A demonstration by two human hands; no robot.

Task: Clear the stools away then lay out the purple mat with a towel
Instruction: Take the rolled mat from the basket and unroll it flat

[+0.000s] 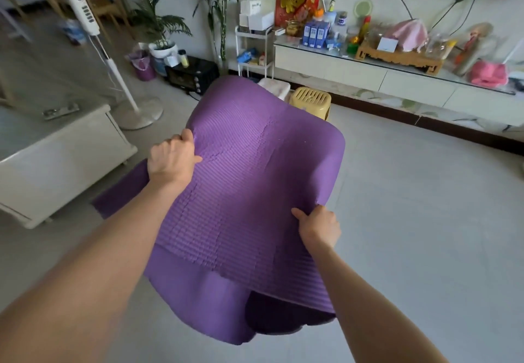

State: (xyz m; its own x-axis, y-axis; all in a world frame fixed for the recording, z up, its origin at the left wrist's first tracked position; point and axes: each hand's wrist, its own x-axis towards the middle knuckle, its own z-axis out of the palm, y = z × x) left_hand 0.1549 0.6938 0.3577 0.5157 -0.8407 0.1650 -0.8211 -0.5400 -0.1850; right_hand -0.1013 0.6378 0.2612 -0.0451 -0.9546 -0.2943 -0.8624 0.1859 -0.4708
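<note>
A ribbed purple mat (249, 181) hangs curled in the air in front of me, above the pale tiled floor. My left hand (173, 158) grips its left edge, and my right hand (320, 228) pinches its right edge lower down. Part of the mat trails down to the floor at the left and folds under at the bottom. Beyond the mat stand a yellow plastic stool (310, 101) and a white stool (276, 88), side by side near the TV cabinet. A pink towel (489, 75) lies on the cabinet top at the far right.
A white low table (65, 153) stands at the left. A standing fan (113, 68), a black oven (192, 76), a purple bin (143, 65) and plants line the back. A long cluttered cabinet (397, 79) runs along the right wall. Open floor spreads to the right.
</note>
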